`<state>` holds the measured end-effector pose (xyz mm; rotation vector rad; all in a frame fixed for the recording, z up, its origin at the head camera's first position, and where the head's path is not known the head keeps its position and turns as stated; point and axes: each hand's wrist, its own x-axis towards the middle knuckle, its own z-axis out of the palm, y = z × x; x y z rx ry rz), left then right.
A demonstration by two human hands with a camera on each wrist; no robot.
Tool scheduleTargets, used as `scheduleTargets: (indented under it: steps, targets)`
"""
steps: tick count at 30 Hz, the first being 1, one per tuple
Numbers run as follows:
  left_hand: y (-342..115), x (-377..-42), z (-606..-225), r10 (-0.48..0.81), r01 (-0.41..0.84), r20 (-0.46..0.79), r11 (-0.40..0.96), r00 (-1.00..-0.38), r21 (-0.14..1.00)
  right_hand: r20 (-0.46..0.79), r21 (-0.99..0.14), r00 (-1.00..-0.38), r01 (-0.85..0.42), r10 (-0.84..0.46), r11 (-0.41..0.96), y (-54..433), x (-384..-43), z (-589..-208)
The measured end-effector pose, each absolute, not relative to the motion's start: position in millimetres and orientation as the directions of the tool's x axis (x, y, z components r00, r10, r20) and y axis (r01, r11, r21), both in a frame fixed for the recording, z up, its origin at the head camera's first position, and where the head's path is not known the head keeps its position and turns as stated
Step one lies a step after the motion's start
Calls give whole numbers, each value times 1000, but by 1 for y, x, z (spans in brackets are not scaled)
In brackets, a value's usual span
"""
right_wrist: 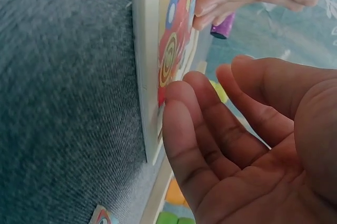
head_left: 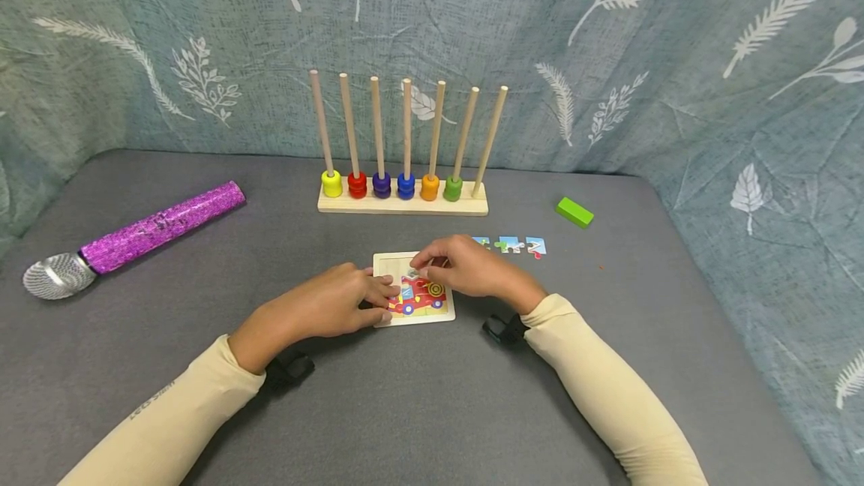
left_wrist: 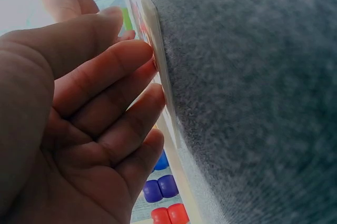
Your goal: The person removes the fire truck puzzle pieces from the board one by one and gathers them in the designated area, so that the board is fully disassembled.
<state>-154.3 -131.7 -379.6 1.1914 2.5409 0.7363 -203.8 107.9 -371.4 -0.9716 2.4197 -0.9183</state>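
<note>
A small wooden jigsaw tray (head_left: 448, 315) lies on the grey table, with a red truck picture (head_left: 421, 297) fitted in its lower part. Bare wood shows along the tray's top. My left hand (head_left: 347, 298) rests at the tray's left side, its extended fingers touching the edge and the picture. Above the upper part of the picture reaches my right hand (head_left: 466, 265), fingertips close over a greyish patch of the picture. In the right wrist view the right fingers (right_wrist: 179, 124) are gently bent against the tray, and no piece shows between them.
Loose jigsaw pieces (head_left: 509, 244) lie right of the tray, partly behind the right hand. Behind stands a wooden peg rack (head_left: 405, 206) with coloured beads. A green block (head_left: 574, 212) is at the right, a glittery purple microphone (head_left: 162, 227) at the left. Patterned cloth hangs behind.
</note>
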Motion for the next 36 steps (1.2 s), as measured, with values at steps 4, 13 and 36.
scheduleTargets:
  steps: [4,13,36]
  targets:
    - [-131,-154,-379,768,650,-1,542,-640,533,-88,-689,-688,-480,-721,542,105,-204,-374]
    - [-131,-152,-378,742,616,-13,565,-670,549,-86,-691,-677,-488,-731,533,102,-204,-377]
    - [-132,-152,-379,767,644,-1,539,-641,543,13,-726,-664,-520,-748,449,103,-199,-380]
